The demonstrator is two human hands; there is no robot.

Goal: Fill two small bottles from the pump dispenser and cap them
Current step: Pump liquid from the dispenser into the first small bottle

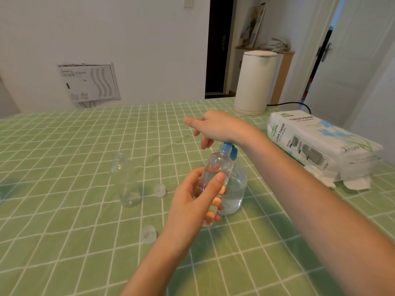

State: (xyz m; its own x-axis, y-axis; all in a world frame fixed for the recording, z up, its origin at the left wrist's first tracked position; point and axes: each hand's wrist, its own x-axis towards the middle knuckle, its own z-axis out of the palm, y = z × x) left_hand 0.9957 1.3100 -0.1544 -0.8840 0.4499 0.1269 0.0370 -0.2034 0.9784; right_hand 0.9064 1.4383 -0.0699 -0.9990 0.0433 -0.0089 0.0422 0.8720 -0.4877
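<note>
My left hand (197, 199) grips a small clear bottle (218, 169), tilted with its open neck under the blue pump nozzle (232, 152). Some clear liquid shows in this bottle. The clear pump dispenser (235, 189) stands right behind it, holding clear liquid. My right hand (215, 127) rests on top of the pump head, palm down, fingers loosely spread. A second small clear bottle (126, 180) stands uncapped to the left, with a little liquid at its bottom. Two clear caps lie on the cloth: one cap (159, 190) between the bottles, another cap (149, 235) nearer to me.
The table wears a green checked cloth (74, 231). A tissue paper pack (318, 144) lies at the right with loose tissues beside it. A white kettle (254, 82) with a black cord stands at the far right edge.
</note>
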